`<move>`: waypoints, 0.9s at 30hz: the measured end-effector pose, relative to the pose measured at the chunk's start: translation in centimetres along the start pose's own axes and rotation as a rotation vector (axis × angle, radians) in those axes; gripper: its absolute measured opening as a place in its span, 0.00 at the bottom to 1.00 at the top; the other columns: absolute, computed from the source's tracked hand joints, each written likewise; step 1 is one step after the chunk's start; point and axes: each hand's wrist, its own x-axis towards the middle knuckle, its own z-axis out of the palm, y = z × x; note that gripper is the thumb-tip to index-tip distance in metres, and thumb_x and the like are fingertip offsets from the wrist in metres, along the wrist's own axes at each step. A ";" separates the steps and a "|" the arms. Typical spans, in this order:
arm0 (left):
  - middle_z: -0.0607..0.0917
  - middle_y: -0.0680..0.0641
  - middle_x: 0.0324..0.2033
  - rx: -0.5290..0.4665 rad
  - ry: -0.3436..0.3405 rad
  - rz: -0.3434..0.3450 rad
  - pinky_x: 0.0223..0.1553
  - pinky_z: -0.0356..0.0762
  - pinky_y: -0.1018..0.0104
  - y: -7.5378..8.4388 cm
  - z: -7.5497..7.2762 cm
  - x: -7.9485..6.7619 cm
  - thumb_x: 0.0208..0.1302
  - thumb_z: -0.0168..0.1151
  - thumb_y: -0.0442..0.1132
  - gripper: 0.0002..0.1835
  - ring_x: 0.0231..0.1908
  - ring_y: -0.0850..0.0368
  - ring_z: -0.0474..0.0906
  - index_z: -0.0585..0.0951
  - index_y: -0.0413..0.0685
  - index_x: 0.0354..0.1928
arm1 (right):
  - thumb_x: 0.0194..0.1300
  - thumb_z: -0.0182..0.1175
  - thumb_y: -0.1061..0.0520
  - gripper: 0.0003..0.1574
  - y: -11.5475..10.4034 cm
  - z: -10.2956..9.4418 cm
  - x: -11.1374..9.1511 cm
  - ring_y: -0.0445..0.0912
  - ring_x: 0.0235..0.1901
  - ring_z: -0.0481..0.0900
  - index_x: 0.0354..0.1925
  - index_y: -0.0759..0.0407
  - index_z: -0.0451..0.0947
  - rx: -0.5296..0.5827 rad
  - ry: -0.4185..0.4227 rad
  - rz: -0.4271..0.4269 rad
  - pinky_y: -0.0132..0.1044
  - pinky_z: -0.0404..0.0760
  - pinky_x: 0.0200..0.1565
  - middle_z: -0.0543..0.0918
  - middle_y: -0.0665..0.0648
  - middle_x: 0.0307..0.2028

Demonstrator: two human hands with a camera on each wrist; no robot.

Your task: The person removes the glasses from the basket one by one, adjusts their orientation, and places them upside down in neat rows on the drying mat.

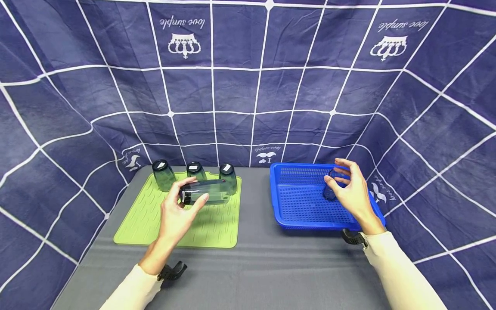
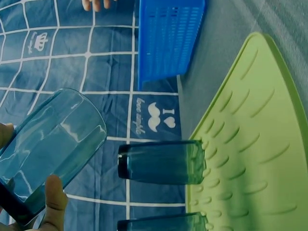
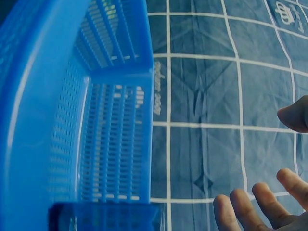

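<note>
My left hand [image 1: 178,213] grips a dark-tinted drinking glass [image 1: 207,192] near its thick base, thumb on one side and fingers on the other. The glass lies sideways in the air above the green mat [image 1: 143,226], its open rim to the right. Behind it three similar glasses [image 1: 164,175] stand upside down along the mat's far edge. My right hand [image 1: 352,191] hovers over the blue basket [image 1: 298,224] with fingers spread and nothing held. Another glass [image 1: 330,193] stands inside the basket close to that hand; in the right wrist view a gap separates them.
Grey cloth [image 1: 255,258] covers the table, with a strip of it between mat and basket. A navy curtain with white grid lines [image 1: 236,90] hangs behind and on both sides. Each wrist wears a black strap [image 1: 172,271].
</note>
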 end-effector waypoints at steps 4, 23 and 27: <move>0.95 0.46 0.61 0.031 0.025 0.005 0.34 0.80 0.83 -0.2 -0.5 0.3 0.65 0.88 0.33 0.33 0.46 0.73 0.87 0.88 0.54 0.71 | 0.73 0.80 0.61 0.42 0.9 -0.6 0.4 0.41 0.65 0.86 0.78 0.64 0.76 -0.045 0.001 0.000 0.16 0.84 0.59 0.84 0.66 0.75; 0.95 0.43 0.61 0.119 0.082 -0.012 0.39 0.82 0.85 -1.7 -2.5 1.5 0.66 0.88 0.33 0.33 0.48 0.76 0.86 0.87 0.50 0.72 | 0.70 0.82 0.55 0.46 3.8 -2.7 1.7 0.70 0.70 0.84 0.79 0.63 0.77 -0.222 -0.048 0.001 0.12 0.72 0.58 0.80 0.71 0.72; 0.95 0.44 0.61 0.151 0.100 -0.012 0.38 0.81 0.85 -2.0 -3.0 1.9 0.65 0.89 0.35 0.35 0.47 0.75 0.86 0.87 0.53 0.73 | 0.70 0.82 0.53 0.47 4.0 -3.1 2.0 0.70 0.70 0.84 0.80 0.62 0.76 -0.259 -0.070 0.017 0.24 0.79 0.61 0.79 0.72 0.72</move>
